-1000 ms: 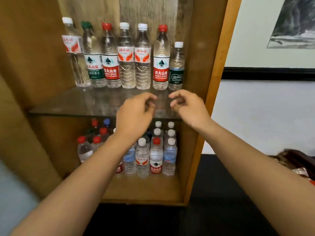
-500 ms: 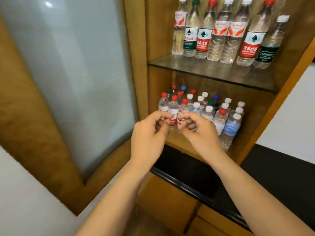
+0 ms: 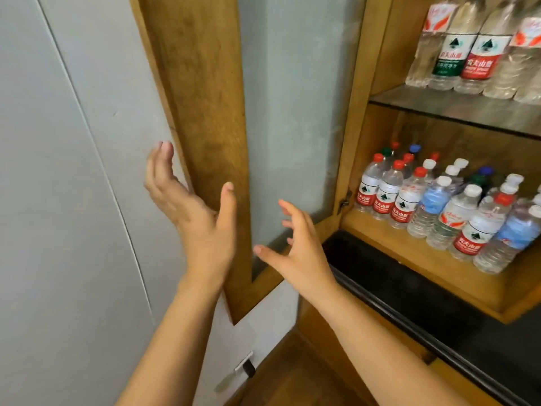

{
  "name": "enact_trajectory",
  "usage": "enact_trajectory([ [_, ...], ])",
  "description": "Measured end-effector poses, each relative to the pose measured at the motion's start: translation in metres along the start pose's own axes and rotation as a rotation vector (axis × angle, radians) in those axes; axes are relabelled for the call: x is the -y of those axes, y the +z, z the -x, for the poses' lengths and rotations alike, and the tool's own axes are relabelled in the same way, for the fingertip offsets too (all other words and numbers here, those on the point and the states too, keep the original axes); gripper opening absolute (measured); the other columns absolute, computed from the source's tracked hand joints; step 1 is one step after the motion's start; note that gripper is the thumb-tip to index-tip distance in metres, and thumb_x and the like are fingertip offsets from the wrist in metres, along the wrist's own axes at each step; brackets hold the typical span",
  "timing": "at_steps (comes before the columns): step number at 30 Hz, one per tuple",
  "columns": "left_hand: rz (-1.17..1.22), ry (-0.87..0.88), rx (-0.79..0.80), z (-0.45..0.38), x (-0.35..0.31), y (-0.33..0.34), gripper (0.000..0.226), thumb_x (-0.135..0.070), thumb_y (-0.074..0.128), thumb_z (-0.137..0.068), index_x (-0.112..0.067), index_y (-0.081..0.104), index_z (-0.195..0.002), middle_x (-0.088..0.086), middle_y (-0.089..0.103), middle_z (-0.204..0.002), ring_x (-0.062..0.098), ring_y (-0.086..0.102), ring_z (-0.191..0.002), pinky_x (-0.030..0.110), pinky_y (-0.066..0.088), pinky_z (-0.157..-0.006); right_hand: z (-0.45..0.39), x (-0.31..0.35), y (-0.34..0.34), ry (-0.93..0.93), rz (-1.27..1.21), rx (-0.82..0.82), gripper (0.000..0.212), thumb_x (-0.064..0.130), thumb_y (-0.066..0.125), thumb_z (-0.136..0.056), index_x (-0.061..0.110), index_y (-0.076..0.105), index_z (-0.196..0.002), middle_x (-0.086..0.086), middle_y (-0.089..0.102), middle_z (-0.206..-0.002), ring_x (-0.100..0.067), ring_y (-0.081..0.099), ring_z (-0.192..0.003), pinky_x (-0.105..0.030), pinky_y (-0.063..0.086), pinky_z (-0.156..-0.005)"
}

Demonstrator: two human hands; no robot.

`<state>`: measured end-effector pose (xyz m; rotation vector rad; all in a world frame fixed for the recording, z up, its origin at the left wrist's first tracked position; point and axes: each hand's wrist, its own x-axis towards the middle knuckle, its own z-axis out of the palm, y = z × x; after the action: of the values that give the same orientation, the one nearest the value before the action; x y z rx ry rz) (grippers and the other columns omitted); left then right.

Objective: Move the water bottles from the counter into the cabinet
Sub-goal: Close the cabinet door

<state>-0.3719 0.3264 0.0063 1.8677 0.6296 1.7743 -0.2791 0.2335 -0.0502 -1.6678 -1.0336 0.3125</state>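
Wooden cabinet (image 3: 363, 136) (door (image 3: 205, 112) open), 2 hands, left hand (image 3: 193, 212) and right hand (image 3: 301, 247), fingers wide, seemingly empty.

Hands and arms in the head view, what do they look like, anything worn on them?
Both the left hand and the right hand are bare, with no gloves, rings, watch or bracelet visible. The forearms are bare too; no sleeves show anywhere in the frame. Fingernails look short and unpainted.

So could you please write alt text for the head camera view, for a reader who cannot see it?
Two empty, open hands, left hand and right hand, reach toward the open wooden-framed glass cabinet door. To the right, small clear plastic water bottles crowd the wooden lower shelf, with taller bottles on the glass shelf above.
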Motion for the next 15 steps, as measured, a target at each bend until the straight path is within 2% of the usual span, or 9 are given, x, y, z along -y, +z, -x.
enact_trajectory([
  [2, 0.054, -0.082, 0.105, -0.011, 0.009, -0.003, 0.078, -0.003, 0.062, -0.078, -0.001, 0.016, -0.141, 0.013, 0.025, -0.142, 0.027, 0.031, -0.133, 0.050, 0.029, -0.109, -0.006, 0.009, 0.022, -0.003, 0.009, 0.008, 0.091, 0.039, 0.073, -0.074, 0.037, 0.013, -0.143, 0.013, 0.022, -0.144, 0.000, 0.028, -0.126, -0.019, 0.030, -0.094],
  [5, 0.161, -0.254, 0.233, -0.020, 0.016, -0.005, 0.083, -0.001, 0.060, -0.082, -0.009, 0.008, -0.146, 0.012, 0.020, -0.151, 0.022, 0.025, -0.139, 0.035, 0.024, -0.114, -0.014, 0.019, 0.049, 0.021, 0.044, 0.020, 0.106, 0.040, 0.075, -0.072, 0.041, -0.004, -0.143, 0.013, 0.006, -0.152, -0.015, 0.021, -0.139, -0.025, 0.031, -0.097],
  [7, 0.191, -0.332, 0.290, -0.024, 0.020, -0.008, 0.077, -0.004, 0.059, -0.085, -0.013, 0.013, -0.146, 0.008, 0.024, -0.152, 0.017, 0.027, -0.139, 0.031, 0.026, -0.114, -0.018, 0.023, 0.062, 0.052, 0.058, 0.035, 0.112, 0.039, 0.076, -0.071, 0.044, -0.012, -0.141, 0.012, -0.001, -0.153, -0.022, 0.018, -0.141, -0.033, 0.034, -0.102],
  [9, 0.177, -0.321, 0.300, -0.027, 0.023, -0.010, 0.066, -0.005, 0.058, -0.084, -0.009, 0.027, -0.142, 0.008, 0.040, -0.143, 0.019, 0.040, -0.131, 0.042, 0.035, -0.109, -0.019, 0.026, 0.073, 0.089, 0.066, 0.039, 0.114, 0.038, 0.076, -0.072, 0.047, -0.017, -0.138, 0.011, -0.005, -0.154, -0.026, 0.018, -0.142, -0.041, 0.037, -0.105],
  [11, 0.187, -0.285, 0.295, -0.027, 0.022, -0.013, 0.055, -0.005, 0.057, -0.084, -0.007, 0.036, -0.135, 0.004, 0.052, -0.127, 0.017, 0.051, -0.117, 0.045, 0.044, -0.099, -0.017, 0.026, 0.082, 0.102, 0.098, 0.004, 0.114, 0.037, 0.075, -0.073, 0.046, -0.019, -0.138, 0.012, -0.006, -0.153, -0.027, 0.019, -0.141, -0.044, 0.039, -0.105],
  [14, 0.216, -0.227, 0.302, -0.021, 0.019, -0.016, 0.038, -0.005, 0.056, -0.086, -0.013, 0.043, -0.121, -0.021, 0.053, -0.101, -0.005, 0.055, -0.092, 0.031, 0.052, -0.083, -0.008, 0.024, 0.089, 0.068, 0.175, -0.116, 0.111, 0.037, 0.072, -0.074, 0.040, -0.017, -0.141, 0.009, -0.004, -0.153, -0.027, 0.018, -0.141, -0.045, 0.039, -0.106],
  [15, 0.232, -0.210, 0.311, -0.017, 0.017, -0.017, 0.035, -0.005, 0.056, -0.086, -0.016, 0.044, -0.117, -0.024, 0.052, -0.097, -0.008, 0.055, -0.088, 0.026, 0.051, -0.078, -0.003, 0.022, 0.089, 0.057, 0.199, -0.165, 0.109, 0.037, 0.072, -0.074, 0.039, -0.015, -0.142, 0.008, -0.002, -0.153, -0.026, 0.018, -0.141, -0.045, 0.038, -0.107],
])
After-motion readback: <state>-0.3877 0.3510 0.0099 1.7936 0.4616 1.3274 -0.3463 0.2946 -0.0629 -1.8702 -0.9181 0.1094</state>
